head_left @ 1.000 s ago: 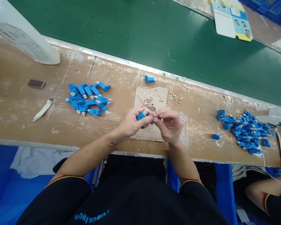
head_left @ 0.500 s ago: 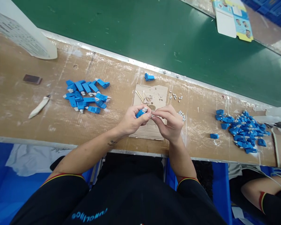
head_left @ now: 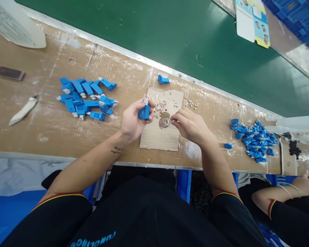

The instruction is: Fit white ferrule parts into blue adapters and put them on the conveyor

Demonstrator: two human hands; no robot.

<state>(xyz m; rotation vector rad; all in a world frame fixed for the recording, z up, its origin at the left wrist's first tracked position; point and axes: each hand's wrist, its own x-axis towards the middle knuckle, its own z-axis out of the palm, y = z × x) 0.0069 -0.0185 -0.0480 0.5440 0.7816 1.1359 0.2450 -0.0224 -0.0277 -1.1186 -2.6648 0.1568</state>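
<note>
blue piece in the left hand, faded print around

the left hand [head_left: 135, 120], just left of centre, is closed around a blue piece [head_left: 144, 112] with a pale tip. the right hand [head_left: 189, 125], right of centre, pinches a small round-ended item [head_left: 167, 121], too blurred to name, over the stained cardboard [head_left: 159, 139]. matchstick-like sticks [head_left: 156, 102] lie on the cardboard's upper left.

blue letters [head_left: 94, 240] on the black shirt [head_left: 144, 212], bottom of the frame, are partly folded and hard to read. rows of print on the white container [head_left: 20, 25], upper left, are blurred; the printed box [head_left: 252, 22], upper right, shows small pictures.
</note>
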